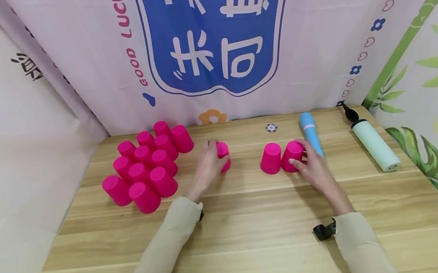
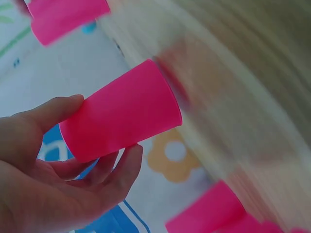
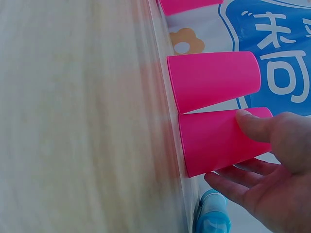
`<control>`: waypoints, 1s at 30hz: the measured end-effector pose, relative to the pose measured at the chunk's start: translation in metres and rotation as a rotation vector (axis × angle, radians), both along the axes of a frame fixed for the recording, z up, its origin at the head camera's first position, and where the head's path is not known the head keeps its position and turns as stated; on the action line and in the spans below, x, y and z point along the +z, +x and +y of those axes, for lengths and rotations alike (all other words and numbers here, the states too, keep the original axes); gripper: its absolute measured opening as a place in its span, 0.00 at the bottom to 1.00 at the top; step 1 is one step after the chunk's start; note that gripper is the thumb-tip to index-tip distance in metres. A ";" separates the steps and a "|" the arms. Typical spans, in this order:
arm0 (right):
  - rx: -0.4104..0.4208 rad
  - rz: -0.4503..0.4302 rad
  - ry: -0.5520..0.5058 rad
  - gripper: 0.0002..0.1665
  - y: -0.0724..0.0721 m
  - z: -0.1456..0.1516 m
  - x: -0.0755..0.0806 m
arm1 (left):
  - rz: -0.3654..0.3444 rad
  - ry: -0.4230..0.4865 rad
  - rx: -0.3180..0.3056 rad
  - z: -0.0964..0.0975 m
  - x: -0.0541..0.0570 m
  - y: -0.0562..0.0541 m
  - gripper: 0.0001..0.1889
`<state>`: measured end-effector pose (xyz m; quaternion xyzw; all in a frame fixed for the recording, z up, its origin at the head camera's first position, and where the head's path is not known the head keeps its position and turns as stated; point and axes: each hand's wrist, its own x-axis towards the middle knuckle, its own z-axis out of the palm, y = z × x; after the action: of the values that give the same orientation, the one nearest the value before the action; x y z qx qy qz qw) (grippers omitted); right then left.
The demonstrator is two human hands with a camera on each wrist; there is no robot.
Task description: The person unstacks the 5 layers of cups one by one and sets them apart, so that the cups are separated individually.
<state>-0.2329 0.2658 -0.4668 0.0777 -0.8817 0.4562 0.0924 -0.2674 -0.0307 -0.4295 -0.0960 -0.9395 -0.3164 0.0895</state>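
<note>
My left hand [image 1: 207, 162] grips a pink cup [image 2: 124, 111] between thumb and fingers, its wide rim facing down, close over the table. To the right, my right hand [image 1: 312, 164] holds another upside-down pink cup [image 3: 223, 141], thumb on the near side and fingers at the far side. Directly left of that one stands a third pink cup [image 1: 271, 159], also upside down; the two rims meet at the table in the right wrist view. Left of my left hand, several more upside-down pink cups [image 1: 145, 198] stand close together in a group.
A blue microphone-like object [image 1: 310, 133] lies just behind my right hand. Farther right is a pale green hand pump [image 1: 376, 145] with a black nozzle. A small poker chip [image 1: 271, 128] lies near the table's back edge, before a printed cloth backdrop [image 1: 107, 77].
</note>
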 end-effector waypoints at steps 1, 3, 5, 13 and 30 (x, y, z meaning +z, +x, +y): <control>-0.002 0.001 0.001 0.37 0.000 0.000 0.000 | 0.002 -0.006 0.013 -0.006 0.001 -0.002 0.27; -0.002 0.005 0.005 0.37 0.000 0.000 0.000 | 0.006 -0.029 0.045 -0.017 0.002 -0.006 0.27; 0.001 0.012 0.005 0.37 0.000 0.001 0.000 | 0.004 -0.062 0.088 -0.027 0.004 -0.008 0.27; 0.002 0.023 -0.001 0.36 0.001 0.000 0.001 | -0.018 -0.087 0.245 -0.059 0.008 -0.018 0.28; -0.005 0.046 -0.003 0.37 -0.001 0.002 -0.002 | 0.068 -0.179 0.239 -0.074 0.004 -0.031 0.18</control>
<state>-0.2342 0.2679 -0.4690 0.0859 -0.8787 0.4555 0.1137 -0.2981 -0.1048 -0.4258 -0.0016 -0.9652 -0.2149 0.1493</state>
